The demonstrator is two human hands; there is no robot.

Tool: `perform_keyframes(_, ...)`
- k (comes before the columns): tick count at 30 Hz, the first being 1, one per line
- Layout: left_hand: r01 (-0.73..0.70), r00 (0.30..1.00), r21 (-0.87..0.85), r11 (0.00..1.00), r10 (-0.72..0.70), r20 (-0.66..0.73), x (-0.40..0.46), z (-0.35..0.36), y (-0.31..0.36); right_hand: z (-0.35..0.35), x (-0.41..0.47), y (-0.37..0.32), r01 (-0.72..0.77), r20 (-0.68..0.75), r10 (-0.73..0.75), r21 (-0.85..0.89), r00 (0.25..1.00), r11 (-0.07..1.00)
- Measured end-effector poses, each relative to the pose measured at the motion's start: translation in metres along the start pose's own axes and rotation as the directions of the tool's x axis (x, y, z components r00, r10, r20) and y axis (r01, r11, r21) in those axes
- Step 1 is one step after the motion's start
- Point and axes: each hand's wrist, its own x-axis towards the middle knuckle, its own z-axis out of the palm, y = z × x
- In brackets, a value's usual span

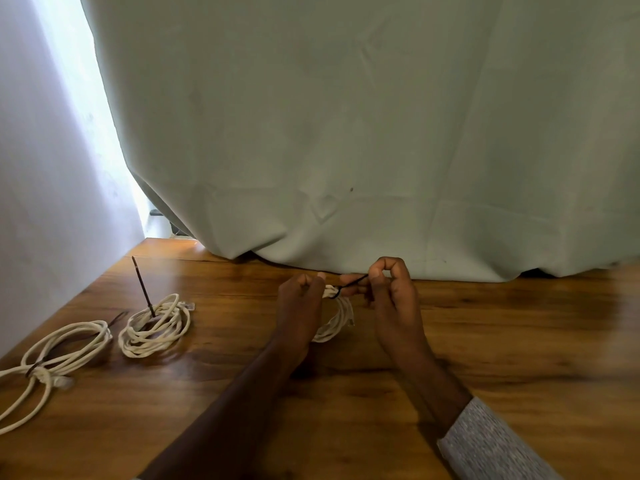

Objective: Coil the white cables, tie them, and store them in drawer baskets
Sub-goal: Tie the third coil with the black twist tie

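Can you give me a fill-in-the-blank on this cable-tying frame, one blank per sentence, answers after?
1. The right hand pinches the tail of a thin ____-coloured tie wrapped round the white cable coil between the hands.
2. The left hand holds that coil on its ____ side.
3. Counting the held one, ____ white cable bundles are on the brown wooden table.
4. From the small tied white coil a dark tie tail sticks ____.

Answers: black; left; three; up

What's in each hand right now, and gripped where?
Left hand grips the white cable coil at its top, by the tie. Right hand pinches the free tail of the black tie.
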Motion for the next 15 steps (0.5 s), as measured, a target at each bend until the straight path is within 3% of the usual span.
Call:
perform_keyframes(7, 0.017, 1.000, -0.037, 0.999, -0.018, -0.024, 0.000, -0.002, 0.001, -0.004, -0.002, -0.002, -0.105, 0.057, 0.101, 0.074, 0.993, 0.992)
perform_keyframes(15, 0.005, 1.000, -0.038, 0.999, -0.005, -0.007, 0.001, -0.002, -0.002, -0.005, -0.001, 0.012, -0.031, 0.002, 0.031, -0.039, 1.000, 0.999)
